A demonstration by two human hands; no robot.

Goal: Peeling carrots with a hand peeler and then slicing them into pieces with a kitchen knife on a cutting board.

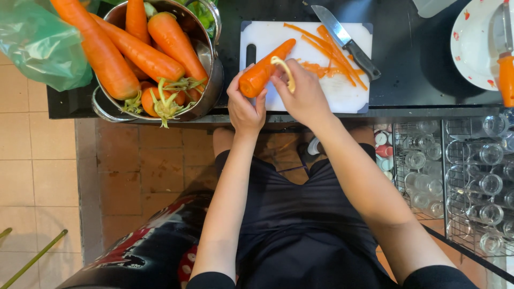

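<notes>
left hand (243,107) clamped on carrot (263,70) | right hand (301,93) gripping peeler (285,70) against it | knife (345,40) just beyond (on cutting board (342,96))

Orange carrot (263,69), partly peeled, held tilted over white cutting board (342,91), pale peeler (286,72) against it

On the counter (417,64), a pot (209,80) full of carrots (142,53) stands left of the cutting board (342,93). A knife (345,40) and peelings (326,53) lie on the board, and a plate (474,45) sits to its right. Racks of glasses (471,176) stand below the counter's right end.
</notes>
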